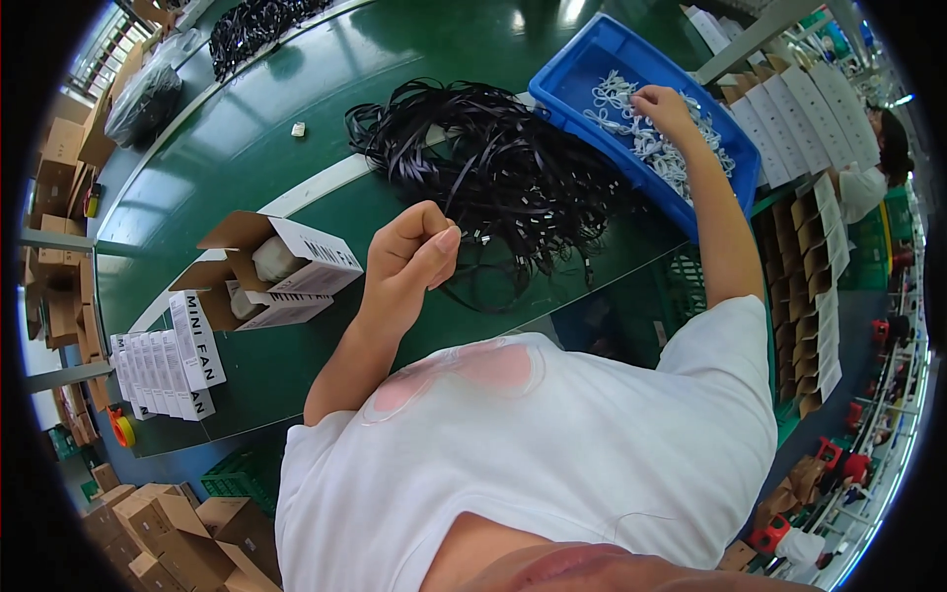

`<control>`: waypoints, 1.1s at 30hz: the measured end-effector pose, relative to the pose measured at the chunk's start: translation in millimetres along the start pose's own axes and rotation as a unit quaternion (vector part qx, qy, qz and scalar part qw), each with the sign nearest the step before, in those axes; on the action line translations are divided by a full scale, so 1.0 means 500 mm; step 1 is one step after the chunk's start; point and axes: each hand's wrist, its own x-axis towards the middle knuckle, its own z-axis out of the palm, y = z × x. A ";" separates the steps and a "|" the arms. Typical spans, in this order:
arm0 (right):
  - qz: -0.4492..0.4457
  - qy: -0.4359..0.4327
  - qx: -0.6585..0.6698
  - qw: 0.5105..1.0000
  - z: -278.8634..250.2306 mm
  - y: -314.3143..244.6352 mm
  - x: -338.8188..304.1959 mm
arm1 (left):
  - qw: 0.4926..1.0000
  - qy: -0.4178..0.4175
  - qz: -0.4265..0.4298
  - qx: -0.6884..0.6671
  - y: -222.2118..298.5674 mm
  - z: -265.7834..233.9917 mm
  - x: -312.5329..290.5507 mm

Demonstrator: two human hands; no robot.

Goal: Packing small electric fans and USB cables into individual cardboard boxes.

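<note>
In the middle of the frame, the left hand is curled shut, maybe pinching a thin black strap from the black strap pile just behind it. At upper right, the right hand reaches into the blue bin, fingers closed on white cords. Open white boxes lie at left.

My right hand reaches into the blue bin at the table's far right edge, fingertips on a tangle of white cables inside it. My left hand is closed over thin black straps, heaped mid-table just left of the bin.
</note>
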 end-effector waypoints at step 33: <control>-0.201 -0.264 0.574 0.749 0.159 -0.475 -0.265 | 0.978 0.125 0.050 0.161 -0.011 -0.006 -0.015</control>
